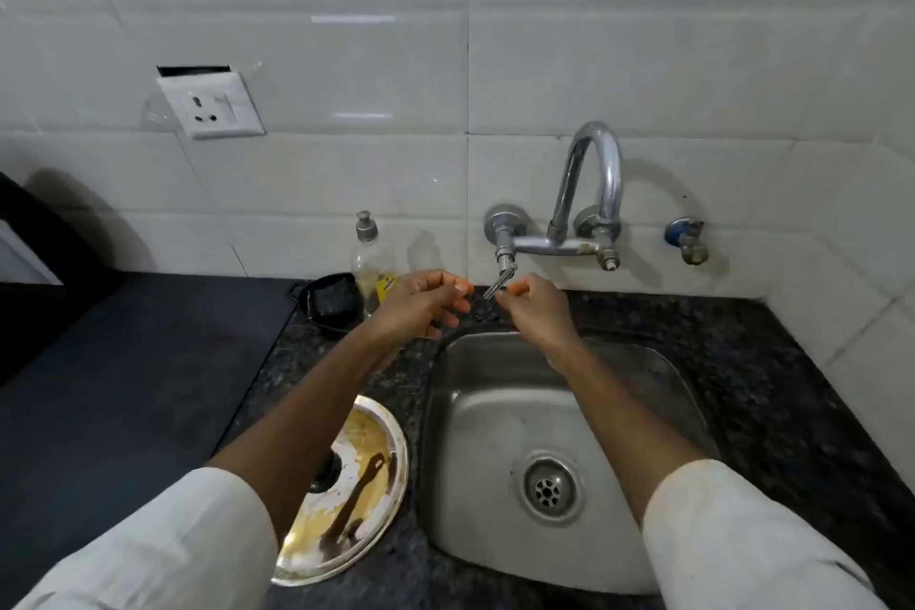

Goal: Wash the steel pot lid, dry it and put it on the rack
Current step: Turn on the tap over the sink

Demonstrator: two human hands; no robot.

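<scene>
Two hands reach for the tap handle while the dirty lid waits on the worktop.

Both arms in white sleeves stretch over the steel sink [500,416] toward the wall tap [589,193]. The right hand [537,312] has its grip pinched, thumb and fingertips touching the small metal lever [499,285] that hangs under the tap's left valve. The left hand [421,305] hovers just beside it, fingers loosely curled and parted, its grip holding nothing. The steel pot lid [356,485] lies flat on the dark speckled worktop [772,362] just left of the sink, partly hidden under the left forearm, smeared with yellow-brown residue. Behind the left hand stand a clear soap bottle [369,258] and a small black dish [329,302].
</scene>
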